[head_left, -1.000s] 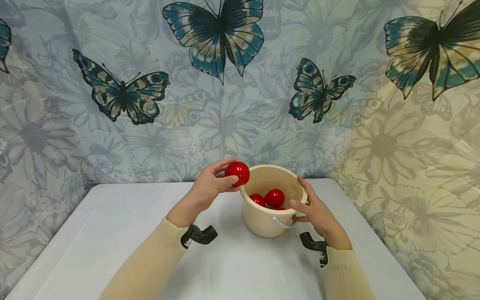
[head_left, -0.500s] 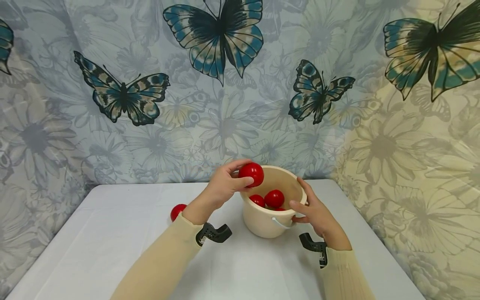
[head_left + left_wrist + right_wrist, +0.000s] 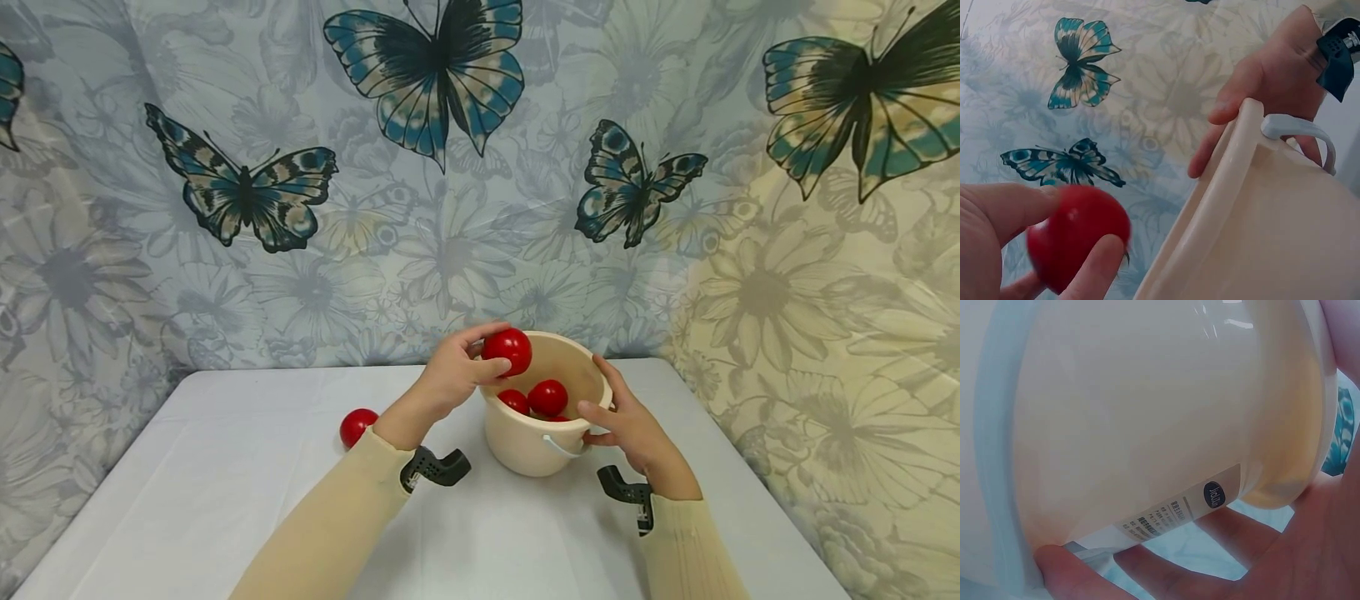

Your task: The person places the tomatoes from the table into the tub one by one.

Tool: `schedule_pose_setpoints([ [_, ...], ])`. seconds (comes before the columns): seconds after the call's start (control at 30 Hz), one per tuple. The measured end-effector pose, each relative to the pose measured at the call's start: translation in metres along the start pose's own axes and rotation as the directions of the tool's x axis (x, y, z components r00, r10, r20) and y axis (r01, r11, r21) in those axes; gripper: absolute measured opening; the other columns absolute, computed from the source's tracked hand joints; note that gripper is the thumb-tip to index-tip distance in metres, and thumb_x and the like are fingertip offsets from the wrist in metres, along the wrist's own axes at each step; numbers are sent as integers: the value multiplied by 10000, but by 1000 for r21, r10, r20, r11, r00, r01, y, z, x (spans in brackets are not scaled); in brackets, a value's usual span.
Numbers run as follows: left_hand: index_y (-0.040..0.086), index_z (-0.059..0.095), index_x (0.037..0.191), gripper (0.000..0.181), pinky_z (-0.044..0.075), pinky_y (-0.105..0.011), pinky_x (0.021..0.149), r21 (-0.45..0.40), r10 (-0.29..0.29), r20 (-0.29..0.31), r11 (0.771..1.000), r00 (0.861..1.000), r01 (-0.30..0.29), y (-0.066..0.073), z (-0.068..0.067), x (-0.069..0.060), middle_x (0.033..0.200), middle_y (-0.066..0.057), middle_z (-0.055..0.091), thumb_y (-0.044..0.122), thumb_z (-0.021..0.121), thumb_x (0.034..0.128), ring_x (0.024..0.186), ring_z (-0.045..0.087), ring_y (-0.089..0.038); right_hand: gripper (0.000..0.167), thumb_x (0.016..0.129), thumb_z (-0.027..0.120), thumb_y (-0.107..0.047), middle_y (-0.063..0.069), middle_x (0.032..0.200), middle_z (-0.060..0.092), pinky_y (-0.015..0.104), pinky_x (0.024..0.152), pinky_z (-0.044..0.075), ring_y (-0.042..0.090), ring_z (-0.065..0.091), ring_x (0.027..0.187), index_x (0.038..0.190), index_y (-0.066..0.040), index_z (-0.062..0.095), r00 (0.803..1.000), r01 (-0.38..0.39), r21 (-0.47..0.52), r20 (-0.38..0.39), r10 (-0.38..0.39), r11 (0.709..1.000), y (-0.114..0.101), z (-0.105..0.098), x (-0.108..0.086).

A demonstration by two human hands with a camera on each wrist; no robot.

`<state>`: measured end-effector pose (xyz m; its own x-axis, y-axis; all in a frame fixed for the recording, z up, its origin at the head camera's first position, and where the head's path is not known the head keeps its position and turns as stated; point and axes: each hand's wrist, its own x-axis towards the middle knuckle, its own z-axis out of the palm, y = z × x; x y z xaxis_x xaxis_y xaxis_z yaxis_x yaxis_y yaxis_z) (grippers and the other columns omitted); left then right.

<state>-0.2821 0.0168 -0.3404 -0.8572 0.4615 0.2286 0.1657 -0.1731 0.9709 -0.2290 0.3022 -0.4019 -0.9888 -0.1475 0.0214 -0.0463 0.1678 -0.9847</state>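
Note:
My left hand [image 3: 452, 372] pinches a red tomato [image 3: 507, 352] between thumb and fingers, over the left rim of a cream bucket [image 3: 525, 446]. A bit of dark stem shows on that tomato in the left wrist view. Inside the bucket lie several more tomatoes [image 3: 548, 397], one partly hidden by the front rim. My right hand [image 3: 637, 425] grips the bucket's right side, its thumb at the rim and fingers against the outer wall. The bucket tilts a little towards me. Another tomato [image 3: 357, 427] rests on the table, partly behind my left wrist.
A white-covered table [image 3: 262, 467] lies under everything. Behind it hangs a floral cloth [image 3: 450, 250] with butterflies. The bucket's pale handle [image 3: 561, 447] hangs down in front. A printed label [image 3: 1179, 506] is on the bucket's wall.
My left hand has carried the tomato rightwards from beside the bucket to over its left rim. The tomato on the table has come into sight behind my wrist. My right hand has stayed put.

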Motion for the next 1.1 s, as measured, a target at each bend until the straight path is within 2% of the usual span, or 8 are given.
schedule_pose_setpoints([
  [0.13,50,557,1411,544,557,-411,886,4,2,-30,1000,1000,-1,-1,-4,-2,1491,-119,426,-49,690,892,1352,432,-320,906,949,678,-268,193,1615,57,629,827,525,547,334,1326,1611,-305,61,1000,5,4,2,-5,1000,0,1,0],
  [0.23,52,568,1401,543,541,-405,916,3,8,-52,1000,999,-8,-1,-7,-3,1547,-72,355,-50,700,883,1413,341,-295,906,949,677,-266,194,1615,53,632,822,525,555,335,1323,1612,-299,59,1000,10,3,3,-10,1000,0,1,0],
  [0.37,30,557,1403,551,552,-426,897,-31,18,-53,999,998,-19,-2,-10,-4,1544,-88,365,-78,690,880,1403,352,-312,907,949,677,-271,191,1616,52,635,825,523,552,331,1325,1612,-299,59,1000,11,0,0,-11,1000,1,1,0],
  [0.63,45,536,1426,563,549,-416,902,-63,-14,-55,998,998,11,-6,-17,-8,1531,-91,381,-73,685,896,1379,386,-304,904,952,675,-275,190,1617,59,634,828,522,539,333,1329,1612,-305,57,1000,2,-4,-8,-2,1000,0,2,-1],
  [0.83,113,582,1400,532,552,-401,894,-42,-55,-89,998,995,52,-6,-26,-16,1505,-71,407,-28,704,902,1357,414,-275,907,952,675,-283,193,1616,59,635,829,522,545,321,1334,1613,-293,54,1000,3,-15,-10,-3,1000,1,1,0],
  [1.1,95,535,1440,584,545,-398,910,-5,-49,-90,999,995,49,-7,-44,-31,1540,-60,369,-24,713,896,1374,397,-284,898,949,678,-299,182,1610,75,629,819,529,550,329,1324,1610,-295,70,1000,7,-22,-12,-8,1000,4,0,3],
])
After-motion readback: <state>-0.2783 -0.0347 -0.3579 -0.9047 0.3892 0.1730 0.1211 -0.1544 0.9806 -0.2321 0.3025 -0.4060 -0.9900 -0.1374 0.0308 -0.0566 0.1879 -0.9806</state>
